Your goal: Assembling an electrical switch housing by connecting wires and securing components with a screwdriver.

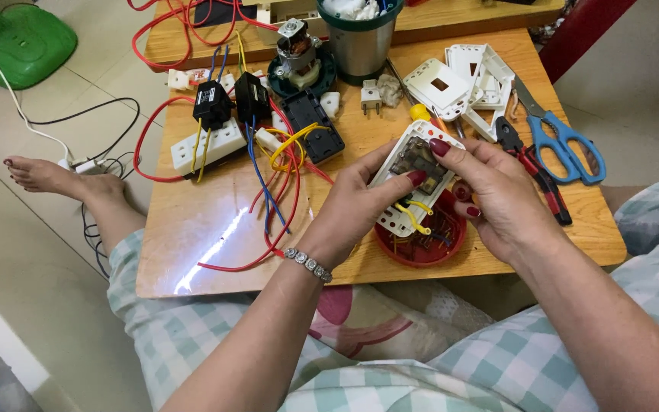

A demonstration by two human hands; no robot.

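two bare hands close on a white plastic switch plate (413,179) above a low wooden table (192,221); the left hand (356,210) grips its lower edge with the thumb pressed on the dark module at its back, while the right hand (497,194) pinches its upper corner. short yellow wires (415,216) curl from the plate's underside. directly beneath sits a shallow red round lid (421,240) holding small wire offcuts. beside the right hand lie red-handled pliers (535,164) and blue-handled scissors (562,141), near a stack of white faceplates (459,84). further left, red, blue and yellow leads (272,191) tangle around a white socket strip (209,145). a steel cylindrical canister (360,42) with white wadding stands at the back.
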